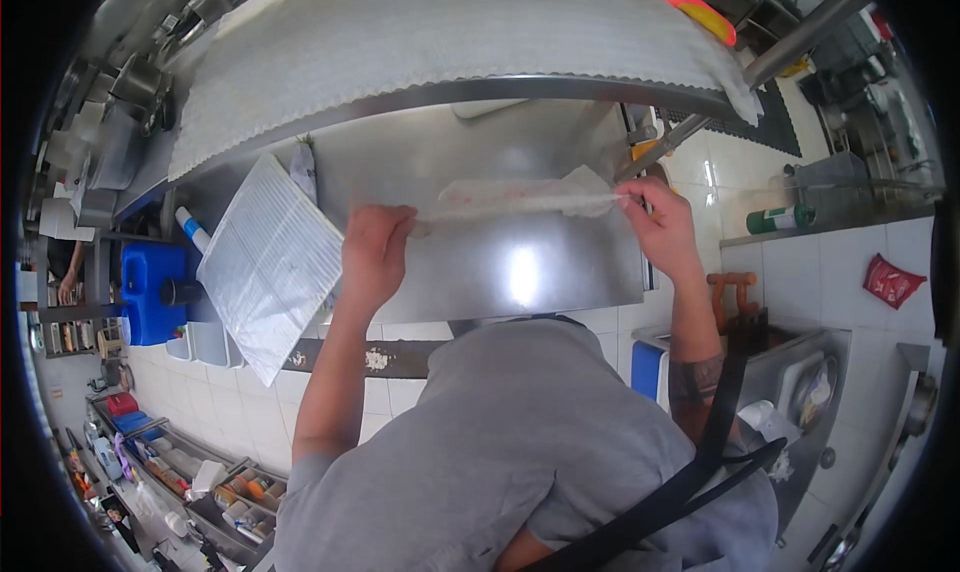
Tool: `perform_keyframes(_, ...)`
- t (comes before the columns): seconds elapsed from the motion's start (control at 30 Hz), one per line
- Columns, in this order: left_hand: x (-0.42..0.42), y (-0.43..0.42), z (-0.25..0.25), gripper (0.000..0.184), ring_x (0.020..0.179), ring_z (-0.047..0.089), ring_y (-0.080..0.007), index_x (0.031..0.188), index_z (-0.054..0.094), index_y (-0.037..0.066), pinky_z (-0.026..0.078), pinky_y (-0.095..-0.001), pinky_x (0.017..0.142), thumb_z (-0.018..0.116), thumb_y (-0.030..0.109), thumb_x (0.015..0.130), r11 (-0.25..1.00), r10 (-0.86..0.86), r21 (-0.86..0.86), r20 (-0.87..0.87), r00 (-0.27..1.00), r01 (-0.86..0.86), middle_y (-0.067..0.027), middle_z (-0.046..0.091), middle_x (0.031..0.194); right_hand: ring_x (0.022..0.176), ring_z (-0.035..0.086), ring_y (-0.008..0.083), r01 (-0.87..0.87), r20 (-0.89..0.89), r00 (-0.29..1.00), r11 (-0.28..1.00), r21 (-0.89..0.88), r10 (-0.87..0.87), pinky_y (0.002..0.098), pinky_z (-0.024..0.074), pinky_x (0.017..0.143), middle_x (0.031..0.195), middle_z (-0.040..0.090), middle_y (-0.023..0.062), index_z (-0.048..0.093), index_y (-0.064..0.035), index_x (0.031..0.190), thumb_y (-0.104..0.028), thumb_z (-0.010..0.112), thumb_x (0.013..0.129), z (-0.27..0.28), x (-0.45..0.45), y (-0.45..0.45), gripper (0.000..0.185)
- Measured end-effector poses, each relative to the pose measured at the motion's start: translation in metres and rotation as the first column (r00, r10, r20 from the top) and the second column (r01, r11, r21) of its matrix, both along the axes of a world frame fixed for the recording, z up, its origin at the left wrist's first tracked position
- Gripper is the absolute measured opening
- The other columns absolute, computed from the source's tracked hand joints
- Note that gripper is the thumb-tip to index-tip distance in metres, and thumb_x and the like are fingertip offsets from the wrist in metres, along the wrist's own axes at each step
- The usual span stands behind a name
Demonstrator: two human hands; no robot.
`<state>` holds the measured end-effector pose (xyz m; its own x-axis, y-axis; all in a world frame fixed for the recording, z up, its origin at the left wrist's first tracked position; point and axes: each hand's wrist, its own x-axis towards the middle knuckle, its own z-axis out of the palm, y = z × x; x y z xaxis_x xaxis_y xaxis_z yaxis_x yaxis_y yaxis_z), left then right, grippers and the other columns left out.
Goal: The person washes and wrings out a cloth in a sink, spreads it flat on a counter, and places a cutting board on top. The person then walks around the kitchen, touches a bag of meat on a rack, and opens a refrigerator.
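Note:
A thin, translucent plastic sheet (510,198) with faint reddish marks is stretched between my two hands, above the steel table. It may be a flattened bag; I cannot tell. My left hand (374,255) pinches its left end between thumb and fingers. At the other end, the thumb and fingertips of my right hand (660,228) are closed on a corner. Left of my left hand, a ribbed, translucent panel (272,262) lies tilted, partly over the edge of the steel table (450,282).
A raised shelf with a whitish mat (450,32) runs across the far side. On it lies an orange-and-yellow object (690,7). A blue jug (152,292) stands at left. Another person's hand (67,290) shows at far left. A sink unit (790,372) stands at right.

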<state>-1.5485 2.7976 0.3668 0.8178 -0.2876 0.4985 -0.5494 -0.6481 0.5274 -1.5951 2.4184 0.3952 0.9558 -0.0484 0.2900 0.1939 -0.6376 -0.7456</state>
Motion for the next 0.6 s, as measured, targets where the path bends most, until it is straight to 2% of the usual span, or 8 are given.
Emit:
perform_keyframes(0.13, -0.008, 0.008, 0.004, 0.011, 0.089, 0.064, -0.0319, 0.095, 0.069, 0.004, 0.050, -0.0381, 0.078, 0.066, 0.004, 0.085, 0.996, -0.033, -0.094, -0.266, 0.963, 0.008, -0.0135, 0.068, 0.090, 0.083, 0.066, 0.0205, -0.047, -0.233, 0.971, 0.998, 0.052, 0.057, 0.0304, 0.0502, 0.075, 0.090, 0.068, 0.0098, 0.067, -0.0021, 0.101, -0.009, 0.067, 0.087, 0.007, -0.004, -0.007, 0.015)
perform_keyframes(0.27, 0.019, -0.002, -0.009, 0.012, 0.087, 0.065, -0.0324, 0.098, 0.069, 0.003, 0.050, -0.0372, 0.078, 0.066, 0.006, 0.086, 0.981, -0.021, -0.184, -0.407, 0.913, -0.060, -0.0149, 0.069, 0.091, 0.081, 0.066, 0.0224, -0.100, -0.241, 0.965, 0.995, 0.024, 0.103, 0.0317, 0.0508, 0.074, 0.088, 0.069, 0.0102, 0.067, -0.0029, 0.101, -0.009, 0.065, 0.088, -0.003, 0.021, -0.010, 0.015)
perform_keyframes(0.33, 0.031, -0.007, -0.010, 0.012, 0.087, 0.064, -0.0322, 0.098, 0.068, 0.003, 0.050, -0.0366, 0.077, 0.066, 0.007, 0.087, 0.984, -0.032, -0.173, -0.363, 0.931, -0.033, -0.0149, 0.068, 0.091, 0.081, 0.066, 0.0267, -0.078, -0.112, 0.992, 0.983, -0.169, 0.059, 0.0335, 0.0517, 0.074, 0.091, 0.068, 0.0110, 0.067, -0.0039, 0.102, -0.008, 0.063, 0.088, -0.010, 0.031, -0.010, 0.014)
perform_keyframes(0.37, 0.035, -0.009, -0.006, 0.012, 0.087, 0.064, -0.0322, 0.098, 0.068, 0.003, 0.050, -0.0366, 0.077, 0.066, 0.007, 0.087, 0.984, -0.031, -0.173, -0.362, 0.932, -0.034, -0.0149, 0.068, 0.091, 0.081, 0.066, 0.0267, -0.078, -0.111, 0.992, 0.983, -0.169, 0.060, 0.0335, 0.0517, 0.074, 0.091, 0.068, 0.0110, 0.067, -0.0039, 0.102, -0.008, 0.063, 0.088, -0.009, 0.032, -0.010, 0.014)
perform_keyframes(0.43, 0.038, -0.012, 0.011, 0.011, 0.086, 0.063, -0.0324, 0.097, 0.068, 0.004, 0.050, -0.0374, 0.077, 0.065, 0.006, 0.087, 0.994, -0.066, -0.096, -0.204, 0.977, 0.047, -0.0132, 0.067, 0.090, 0.085, 0.066, 0.0313, 0.013, 0.016, 1.000, 0.981, -0.195, -0.010, 0.0359, 0.0524, 0.074, 0.095, 0.068, 0.0118, 0.067, -0.0054, 0.102, -0.005, 0.061, 0.088, -0.002, 0.034, -0.009, 0.014)
perform_keyframes(0.5, 0.039, -0.012, 0.015, 0.010, 0.085, 0.062, -0.0323, 0.095, 0.068, 0.004, 0.049, -0.0381, 0.077, 0.064, 0.005, 0.086, 0.997, -0.062, -0.046, -0.116, 0.991, 0.057, -0.0121, 0.067, 0.089, 0.087, 0.065, 0.0321, 0.013, 0.030, 1.000, 0.989, -0.148, -0.008, 0.0365, 0.0524, 0.075, 0.097, 0.067, 0.0119, 0.067, -0.0056, 0.100, -0.003, 0.061, 0.087, 0.009, 0.032, -0.007, 0.015)
perform_keyframes(0.57, 0.038, -0.010, 0.012, 0.010, 0.084, 0.061, -0.0322, 0.094, 0.068, 0.005, 0.049, -0.0388, 0.077, 0.064, 0.004, 0.086, 0.998, -0.068, 0.005, -0.026, 0.997, 0.068, -0.0111, 0.066, 0.088, 0.089, 0.065, 0.0329, 0.018, 0.046, 0.999, 0.995, -0.101, -0.013, 0.0371, 0.0524, 0.076, 0.099, 0.067, 0.0120, 0.067, -0.0058, 0.099, -0.001, 0.060, 0.086, 0.008, 0.032, -0.010, 0.015)
perform_keyframes(0.6, 0.037, -0.008, 0.002, 0.012, 0.084, 0.061, -0.0320, 0.093, 0.068, 0.005, 0.048, -0.0397, 0.078, 0.063, 0.001, 0.082, 0.995, -0.085, 0.051, 0.034, 0.996, 0.084, -0.0107, 0.066, 0.088, 0.092, 0.065, 0.0325, 0.003, 0.070, 0.998, 0.988, -0.153, 0.008, 0.0372, 0.0526, 0.077, 0.100, 0.067, 0.0116, 0.067, -0.0062, 0.097, 0.001, 0.059, 0.084, -0.002, 0.032, -0.016, 0.017)
